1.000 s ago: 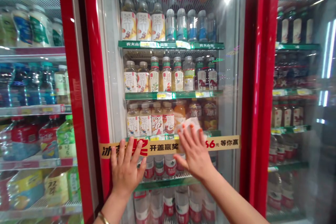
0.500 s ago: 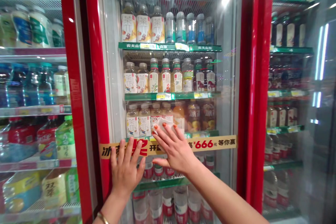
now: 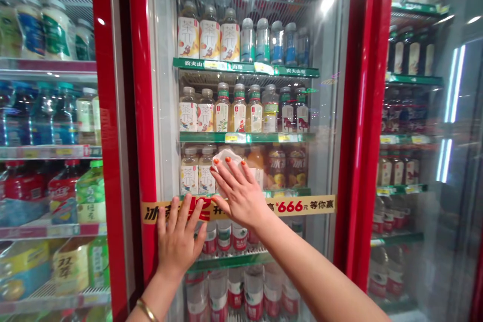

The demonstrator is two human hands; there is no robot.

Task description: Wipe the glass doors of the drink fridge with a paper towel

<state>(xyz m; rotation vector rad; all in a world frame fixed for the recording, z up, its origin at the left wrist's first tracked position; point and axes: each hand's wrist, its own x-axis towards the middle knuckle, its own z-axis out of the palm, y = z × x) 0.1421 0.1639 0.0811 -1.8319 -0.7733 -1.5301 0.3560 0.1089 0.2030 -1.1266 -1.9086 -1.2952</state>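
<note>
Left hand (image 3: pixel 178 241): open and flat, fingers spread, palm against the glass door (image 3: pixel 327 110) near its red frame (image 3: pixel 142 110), resting over the left end of the yellow promotional banner (image 3: pixel 302 206). Nothing held. Position on the door little changed from the earlier frames. Gold bangle (image 3: pixel 147 310) on the left wrist.

Right hand (image 3: pixel 239 196): open, fingers spread and angled up and to the left, nails painted orange. White cloth (image 3: pixel 226 160) pressed under the fingertips against the outside of the glass, pinned rather than gripped. Main change: right hand and cloth further left and higher on the glass than in the earlier frames, with the gap between the two hands narrower. Banner's "666" fully uncovered, unlike in the first frame.

Behind the glass, just past the cloth: bottled tea drinks (image 3: pixel 189 173) on a green shelf (image 3: pixel 245 137), with the cloth over part of that row. Higher up, more bottled drinks (image 3: pixel 188 36) on further shelves. Farther out on both sides, neighbouring cooler doors with more bottles, a blue-labelled row (image 3: pixel 32 27) among them at upper left.
</note>
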